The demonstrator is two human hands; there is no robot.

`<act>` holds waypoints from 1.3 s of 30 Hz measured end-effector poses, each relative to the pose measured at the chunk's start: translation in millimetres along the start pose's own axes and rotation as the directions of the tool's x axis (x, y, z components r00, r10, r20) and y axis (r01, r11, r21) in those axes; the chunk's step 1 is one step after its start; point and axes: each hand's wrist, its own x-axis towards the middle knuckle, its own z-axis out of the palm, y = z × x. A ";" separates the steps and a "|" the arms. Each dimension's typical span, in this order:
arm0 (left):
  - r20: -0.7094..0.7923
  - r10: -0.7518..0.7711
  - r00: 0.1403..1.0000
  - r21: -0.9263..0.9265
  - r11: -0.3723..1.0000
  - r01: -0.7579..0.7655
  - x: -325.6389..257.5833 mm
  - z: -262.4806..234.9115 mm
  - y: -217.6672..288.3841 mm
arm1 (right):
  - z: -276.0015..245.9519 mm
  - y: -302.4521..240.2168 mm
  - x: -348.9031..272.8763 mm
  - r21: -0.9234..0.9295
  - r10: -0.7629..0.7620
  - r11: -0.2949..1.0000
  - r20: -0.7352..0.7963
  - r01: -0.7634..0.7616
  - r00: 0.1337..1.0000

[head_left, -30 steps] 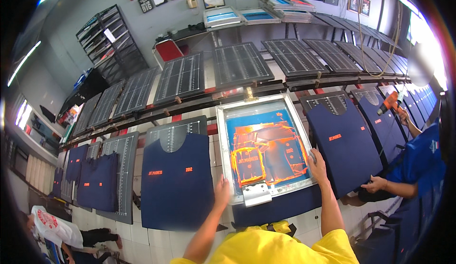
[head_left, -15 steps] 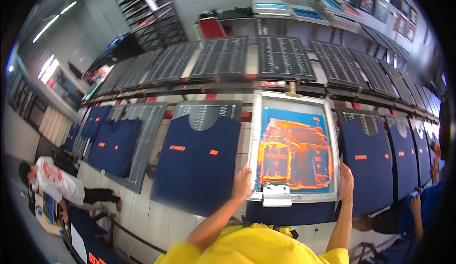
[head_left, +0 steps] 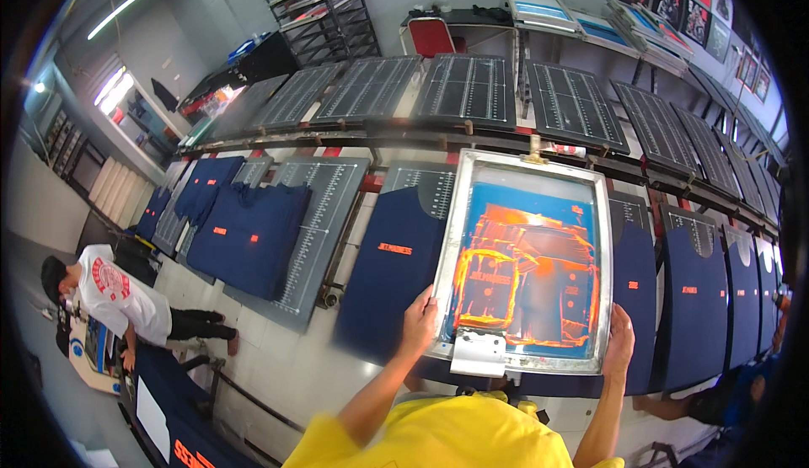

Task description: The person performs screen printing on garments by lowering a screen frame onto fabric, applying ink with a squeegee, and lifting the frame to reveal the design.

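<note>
A silver-framed printing screen (head_left: 556, 363) is held between my two hands, its blue mesh smeared with bright orange ink (head_left: 493, 287). My left hand (head_left: 419, 323) grips the frame's lower left side, and my right hand (head_left: 620, 343) holds the lower right side. Lying across the bottom edge of the frame is a metal squeegee (head_left: 478, 354). Behind the screen, it partly covers a navy shirt (head_left: 379, 287) on the left and another navy shirt (head_left: 638, 325) on the right, both with small orange prints. The gap between screen and shirts cannot be judged.
More navy shirts (head_left: 253, 245) lie on dark platens (head_left: 333, 190) along the rail, left and right. A second row of bare platens (head_left: 463, 89) stands behind. A person in a white shirt (head_left: 118, 299) bends at the left; another person's blue sleeve (head_left: 742, 392) shows at the right.
The view has turned, shifting the room rightward in the picture. Held in both hands, the screen has moved left along the row, covering more of the left shirt and uncovering part of the one behind.
</note>
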 end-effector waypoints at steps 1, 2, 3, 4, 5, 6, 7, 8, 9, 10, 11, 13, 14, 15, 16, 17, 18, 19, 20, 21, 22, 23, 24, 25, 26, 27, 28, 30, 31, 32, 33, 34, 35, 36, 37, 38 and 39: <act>-0.015 0.028 0.999 -0.003 1.000 -0.028 3.0 -22.4 1.0 | 22.8 5.1 -5.3 0.012 0.014 1.000 -0.020 -0.014 1.000; -0.015 0.018 1.000 0.012 1.000 -0.018 4.7 -46.1 2.0 | 45.2 11.5 -10.6 0.047 -0.002 0.999 -0.004 0.002 1.000; -0.008 0.078 0.997 0.046 0.996 -0.078 10.0 -68.0 0.2 | 67.1 19.1 -15.8 0.129 -0.018 0.992 0.038 0.013 0.999; -0.009 0.034 0.999 0.053 0.998 -0.034 14.8 -89.2 -1.0 | 88.2 25.7 -21.3 0.088 -0.006 0.996 0.005 0.005 1.000; 0.000 0.089 0.996 0.056 0.994 -0.089 18.6 -110.5 -2.8 | 107.9 32.7 -25.6 0.107 -0.005 0.994 0.004 0.005 1.000; -0.011 0.067 0.998 0.183 0.981 -0.063 28.4 -131.0 -4.6 | 127.5 39.8 -28.3 0.117 0.019 0.993 -0.041 -0.014 0.999; -0.022 0.060 0.998 0.157 0.986 -0.056 35.5 -148.4 -6.7 | 144.1 44.2 -30.1 0.118 0.040 0.992 -0.036 -0.036 0.999; -0.042 0.037 0.998 0.153 0.988 -0.030 42.0 -162.3 -9.2 | 158.3 48.0 -31.6 0.119 0.039 0.992 -0.031 -0.035 0.999; -0.068 -0.018 0.998 0.137 0.990 0.027 47.9 -174.7 -11.6 | 171.5 51.2 -31.9 0.109 0.051 0.993 -0.041 -0.046 0.998; -0.066 -0.017 0.998 0.184 0.982 0.029 52.1 -187.6 -12.3 | 182.1 52.6 -30.5 0.114 0.059 0.992 -0.029 -0.056 0.998; -0.079 -0.052 0.995 0.188 0.980 0.066 59.1 -195.2 -14.3 | 190.9 54.3 -27.8 0.087 0.060 0.995 -0.025 -0.058 0.998; -0.101 -0.029 0.994 0.198 0.979 0.048 76.7 -206.9 -16.6 | 207.3 57.9 -20.8 0.035 0.060 0.998 -0.017 -0.060 0.998; -0.076 -0.039 0.996 0.199 0.978 0.054 83.3 -212.4 -17.2 | 213.4 59.5 -17.0 0.038 0.036 0.999 -0.006 -0.036 0.999; -0.067 -0.032 0.997 0.201 0.979 0.045 88.5 -215.7 -18.2 | 218.2 61.0 -14.5 0.033 0.058 0.998 -0.031 -0.057 0.998; -0.065 -0.030 0.997 0.210 0.977 0.043 94.3 -218.4 -18.9 | 222.4 62.6 -10.1 0.034 0.060 0.998 -0.038 -0.058 0.998; -0.066 -0.007 0.998 0.212 0.977 0.021 100.2 -220.5 -19.1 | 226.3 64.2 -4.9 0.036 0.061 0.998 -0.044 -0.060 0.997; -0.063 -0.027 0.998 0.216 0.976 0.040 105.1 -221.9 -19.8 | 229.0 65.8 -1.0 0.022 0.060 0.998 -0.064 -0.058 0.996; -0.063 -0.027 0.998 0.213 0.976 0.040 109.6 -222.7 -19.8 | 231.0 66.7 1.8 0.022 0.054 0.998 -0.051 -0.053 0.997; -0.064 -0.027 0.998 0.210 0.977 0.040 113.6 -223.3 -19.7 | 232.4 68.1 4.4 0.018 0.060 0.998 -0.052 -0.059 0.997; -0.047 -0.059 0.997 0.221 0.973 0.067 117.1 -224.4 -18.8 | 233.6 69.0 6.5 0.012 0.068 0.998 -0.057 -0.067 0.996; -0.029 -0.091 0.995 0.231 0.968 0.095 119.9 -225.3 -17.4 | 234.5 69.8 8.0 0.009 0.063 0.998 -0.049 -0.062 0.997; -0.013 -0.123 0.992 0.242 0.962 0.123 122.6 -225.3 -16.5 | 235.1 70.9 9.1 0.005 0.058 0.998 -0.043 -0.058 0.997; -0.016 -0.111 0.994 0.248 0.962 0.112 124.0 -224.9 -14.6 | 235.7 71.0 9.8 0.005 0.042 0.999 -0.023 -0.042 0.999; -0.021 -0.098 0.995 0.255 0.962 0.100 124.3 -224.5 -13.6 | 236.5 71.9 10.5 -0.019 0.050 0.999 -0.036 -0.051 0.998; -0.027 -0.085 0.996 0.262 0.961 0.089 125.1 -223.7 -12.1 | 237.2 72.3 10.2 -0.036 0.043 0.998 -0.034 -0.044 0.998; -0.036 -0.085 0.996 0.260 0.961 0.092 124.4 -223.1 -11.2 | 238.2 72.7 10.7 -0.061 0.048 0.997 -0.038 -0.050 0.998; -0.046 -0.086 0.995 0.258 0.961 0.095 122.4 -222.0 -11.1 | 239.0 73.2 10.0 -0.022 0.046 0.999 -0.070 -0.048 0.997; -0.054 -0.098 0.994 0.223 0.969 0.107 120.9 -221.6 -11.9 | 241.3 73.6 9.8 -0.003 0.042 0.999 -0.045 -0.042 0.998; -0.051 -0.109 0.993 0.189 0.975 0.117 119.9 -221.4 -13.0 | 241.9 73.7 9.2 0.009 0.037 0.999 -0.033 -0.037 0.999; -0.046 -0.100 0.994 0.146 0.984 0.106 119.8 -221.7 -14.7 | 242.5 74.2 8.9 -0.003 0.040 0.999 -0.037 -0.040 0.999; -0.044 -0.122 0.992 0.153 0.980 0.127 119.7 -222.3 -16.5 | 242.6 74.6 8.3 -0.012 0.039 0.999 -0.042 -0.040 0.998; -0.042 -0.119 0.992 0.151 0.981 0.124 120.9 -223.5 -18.3 | 242.4 75.4 8.2 -0.020 0.036 0.999 -0.047 -0.037 0.998; -0.043 -0.117 0.992 0.163 0.979 0.122 121.9 -224.7 -19.9 | 241.6 76.3 8.0 -0.007 0.044 0.999 -0.052 -0.045 0.998; -0.035 -0.113 0.993 0.175 0.978 0.117 122.0 -226.2 -21.5 | 241.1 77.6 7.6 0.004 0.053 0.999 -0.055 -0.053 0.997; -0.030 -0.108 0.994 0.198 0.974 0.112 122.1 -227.3 -22.9 | 240.3 79.2 7.2 0.025 0.051 0.998 -0.037 -0.050 0.998; -0.025 -0.103 0.994 0.222 0.969 0.106 122.6 -227.5 -24.3 | 239.5 81.5 8.0 -0.003 0.043 0.999 -0.059 -0.043 0.997; -0.033 -0.105 0.994 0.230 0.967 0.109 122.5 -227.2 -25.6 | 239.2 84.5 8.4 -0.022 0.026 0.999 -0.059 -0.027 0.998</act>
